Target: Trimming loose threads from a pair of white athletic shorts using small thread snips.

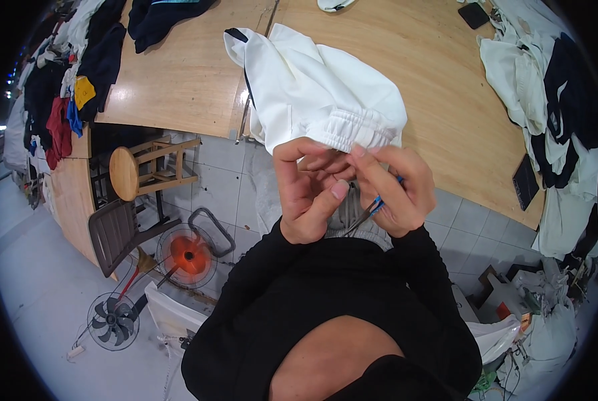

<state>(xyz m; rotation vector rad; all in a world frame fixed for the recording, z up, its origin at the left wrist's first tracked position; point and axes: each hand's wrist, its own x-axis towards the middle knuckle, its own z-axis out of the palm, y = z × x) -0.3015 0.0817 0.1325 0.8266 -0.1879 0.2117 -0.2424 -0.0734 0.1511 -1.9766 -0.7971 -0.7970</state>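
Observation:
A white garment point(319, 87) with a gathered elastic waistband and dark trim lies on the wooden table, its waistband edge drawn toward me. My left hand point(309, 190) is at that edge, fingers curled against the waistband and thumb standing apart below them. My right hand point(399, 187) is closed around a small pair of blue-handled thread snips point(372, 208), their metal blades pointing down toward my body. The right fingertips also meet the waistband, close beside the left fingers. Whether a thread lies between the fingertips is too small to make out.
The wooden table point(439, 87) has a seam and a front edge near me. Clothes piles point(559, 87) lie at right, more garments point(58, 100) at left. A dark phone-like slab point(525, 182) rests near the right edge. A wooden stool point(124, 172), a chair point(115, 234) and fans point(114, 322) stand at left.

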